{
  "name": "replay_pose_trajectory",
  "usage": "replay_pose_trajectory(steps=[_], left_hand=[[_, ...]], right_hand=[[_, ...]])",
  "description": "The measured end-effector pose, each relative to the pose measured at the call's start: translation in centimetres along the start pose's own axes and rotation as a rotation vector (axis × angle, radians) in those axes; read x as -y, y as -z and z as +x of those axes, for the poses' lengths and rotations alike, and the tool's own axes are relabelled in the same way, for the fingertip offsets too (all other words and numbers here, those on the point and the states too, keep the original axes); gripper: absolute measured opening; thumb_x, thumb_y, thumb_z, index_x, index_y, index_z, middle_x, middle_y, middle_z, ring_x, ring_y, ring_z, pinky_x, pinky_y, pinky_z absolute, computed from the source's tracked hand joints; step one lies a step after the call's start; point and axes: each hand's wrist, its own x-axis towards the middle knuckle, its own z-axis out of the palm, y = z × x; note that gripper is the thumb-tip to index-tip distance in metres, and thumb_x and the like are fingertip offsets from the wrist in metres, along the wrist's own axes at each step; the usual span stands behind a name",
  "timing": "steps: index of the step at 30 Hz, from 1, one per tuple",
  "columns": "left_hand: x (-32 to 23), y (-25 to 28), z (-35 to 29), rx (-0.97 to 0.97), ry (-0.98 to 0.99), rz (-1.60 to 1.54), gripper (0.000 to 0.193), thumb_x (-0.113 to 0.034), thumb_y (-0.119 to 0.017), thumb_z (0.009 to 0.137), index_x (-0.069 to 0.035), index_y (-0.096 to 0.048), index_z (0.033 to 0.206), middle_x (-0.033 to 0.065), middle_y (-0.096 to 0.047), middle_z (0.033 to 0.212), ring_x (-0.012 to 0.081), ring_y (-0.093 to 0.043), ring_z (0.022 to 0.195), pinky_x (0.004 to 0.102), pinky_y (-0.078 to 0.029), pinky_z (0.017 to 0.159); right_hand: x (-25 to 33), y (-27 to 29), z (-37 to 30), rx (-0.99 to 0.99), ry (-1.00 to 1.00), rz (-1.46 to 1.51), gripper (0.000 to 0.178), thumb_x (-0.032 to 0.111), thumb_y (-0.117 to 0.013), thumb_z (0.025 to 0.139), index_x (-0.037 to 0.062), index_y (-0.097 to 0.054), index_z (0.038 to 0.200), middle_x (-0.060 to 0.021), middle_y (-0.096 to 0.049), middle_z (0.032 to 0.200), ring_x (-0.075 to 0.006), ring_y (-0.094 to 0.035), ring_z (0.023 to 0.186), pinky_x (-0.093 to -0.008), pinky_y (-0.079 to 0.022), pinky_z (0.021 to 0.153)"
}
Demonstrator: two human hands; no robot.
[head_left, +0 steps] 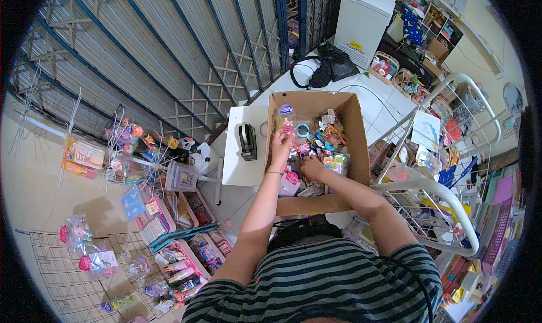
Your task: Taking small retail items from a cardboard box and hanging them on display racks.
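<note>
An open cardboard box (pixel 361 154) stands in front of me, filled with small colourful toys and trinkets, many in clear packets. Along the box's left side, my left hand (pixel 280 143) is closed on a small toy packet (pixel 287 122) with a purple top and a pink figure. My right hand (pixel 311 168) reaches down into the pile, its fingers curled among the items; what they grip is hidden. A blue-rimmed round item (pixel 302 131) lies above it, and a bright multicoloured packet (pixel 337 164) is to its right. Below the hands is a pink-and-white packet (pixel 289 182).
Left of the box, a black tape dispenser (pixel 247 142) sits on a white table (pixel 236 168). A white wire rack (pixel 446 201) with goods stands close on the right. Wire grid displays and pink bins (pixel 189 261) fill the lower left. A folding metal gate (pixel 186 52) closes the back.
</note>
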Motion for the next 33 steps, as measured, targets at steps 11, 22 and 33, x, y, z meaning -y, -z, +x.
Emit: replay_pose_trajectory(steps=[11,22,33], left_hand=[[1.0,0.4,0.2,0.025,-0.006,-0.045,0.026,-0.011,-0.058,0.083,-0.004,-0.048,0.105,0.0081,-0.058,0.099,0.0142,-0.055,0.089,0.0239,-0.043,0.072],[1.2,-0.5,0.6,0.033,-0.004,-0.051,0.030,-0.015,-0.059,0.083,-0.007,-0.048,0.109,0.0046,-0.059,0.100,0.0113,-0.055,0.087,0.0234,-0.041,0.065],[0.6,0.1,0.3,-0.007,0.017,0.045,0.029,-0.021,-0.056,0.085,-0.006,-0.050,0.109,0.0049,-0.059,0.096,0.0120,-0.057,0.086,0.0226,-0.042,0.063]], right_hand=[[-1.6,-2.3,-1.3,-0.326,0.036,0.110,0.009,0.015,-0.061,0.065,0.0164,-0.065,0.072,-0.0018,-0.058,0.094,-0.0197,-0.050,0.094,-0.0397,-0.040,0.077],[-5.8,0.4,-2.6,-0.467,-0.083,1.605,0.008,0.009,-0.059,0.080,0.0066,-0.052,0.082,0.0025,-0.053,0.072,-0.0077,-0.049,0.068,-0.0231,-0.040,0.061],[-4.9,6.1,-6.3,-0.410,-0.145,1.579,0.011,0.019,-0.057,0.084,0.0117,-0.049,0.087,0.0018,-0.055,0.073,-0.0059,-0.048,0.059,-0.0201,-0.034,0.052]])
